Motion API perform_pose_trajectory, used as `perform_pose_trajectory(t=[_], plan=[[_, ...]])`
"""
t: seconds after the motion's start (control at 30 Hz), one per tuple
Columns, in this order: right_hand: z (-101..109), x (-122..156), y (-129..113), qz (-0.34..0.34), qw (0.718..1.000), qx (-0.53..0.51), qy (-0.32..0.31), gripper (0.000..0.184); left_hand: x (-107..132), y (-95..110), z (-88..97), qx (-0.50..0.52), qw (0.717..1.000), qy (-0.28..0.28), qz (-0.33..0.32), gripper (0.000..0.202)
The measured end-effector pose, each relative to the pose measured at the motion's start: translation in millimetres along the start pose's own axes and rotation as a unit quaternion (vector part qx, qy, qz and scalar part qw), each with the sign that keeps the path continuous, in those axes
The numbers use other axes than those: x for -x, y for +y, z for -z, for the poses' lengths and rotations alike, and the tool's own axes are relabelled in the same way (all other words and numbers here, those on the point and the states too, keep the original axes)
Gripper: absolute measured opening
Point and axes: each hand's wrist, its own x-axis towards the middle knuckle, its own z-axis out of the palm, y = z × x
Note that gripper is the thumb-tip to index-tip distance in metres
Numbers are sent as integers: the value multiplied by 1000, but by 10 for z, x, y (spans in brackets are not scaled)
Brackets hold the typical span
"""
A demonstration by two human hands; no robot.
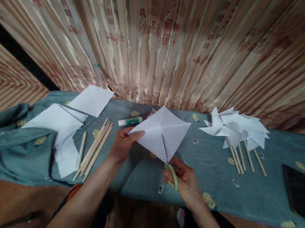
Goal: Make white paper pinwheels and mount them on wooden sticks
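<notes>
My left hand [124, 143] pinches the left corner of a white square sheet of paper [165, 126], thumb on top. Faint diagonal creases run across the sheet, which is held up above the cloth. In my right hand [184, 176] is a pair of scissors [172, 176] with light green handles. One dark blade lies over the lower right part of the paper, pointing in from the near corner; the other blade is hidden. Just behind my left hand lies a glue stick [130, 121], partly covered by the paper.
Finished white paper pinwheels [234, 128] on wooden sticks lie at the right, with a black phone [302, 193] beyond them. Several loose wooden sticks [94, 151], a white pen-like stick [81, 150] and paper sheets [53, 120] lie left on the green tablecloth [140, 184]. A curtain [164, 45] hangs behind.
</notes>
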Motion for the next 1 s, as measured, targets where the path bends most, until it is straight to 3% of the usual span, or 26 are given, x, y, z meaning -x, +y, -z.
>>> perform_pose_trajectory(t=[0.57,0.7,0.83,1.0], plan=[[-10,-8,2,-9,1000,1,0,52,-4,-30,10,-9,1000,0,2,27],[10,4,6,-8,998,38,-49,55,-24,-7,18,-4,1000,12,-9,29],[131,50,-15,-16,990,100,-101,49,-83,83,83,12,998,50,-23,32],[429,86,-115,-17,983,138,-118,44,-156,199,245,17,995,85,-49,31]])
